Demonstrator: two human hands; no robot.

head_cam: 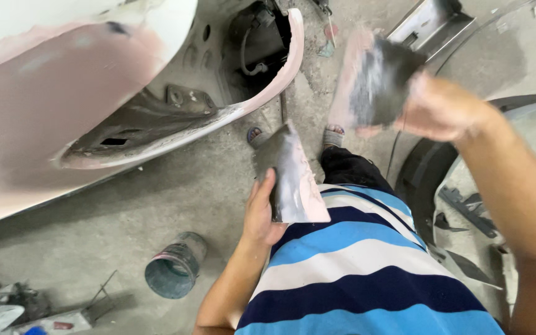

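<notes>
Near the centre, the left hand (260, 214) grips a flat spreader (293, 180) by its near left edge, fingers curled round it, thumb along the side. Its blade is dark grey at the far tip and coated with pale pink filler toward the near edge, where it lies just above the striped shirt (355, 273). At far right, the right hand (442, 110) is clenched on a second board (376, 80), blurred, dark grey with light smears and a pink left margin, held well apart from the spreader. At left, the car panel (51, 105) shows a broad dull pink filler patch, and the wheel arch (268, 93) edge is pink too. On the concrete floor (156, 198) at near left, a round can (175, 267) lies tilted, grey-blue with pink smears at its rim; any label is too smeared to tell. Rags and scraps (7, 310) sit in the near left corner.
</notes>
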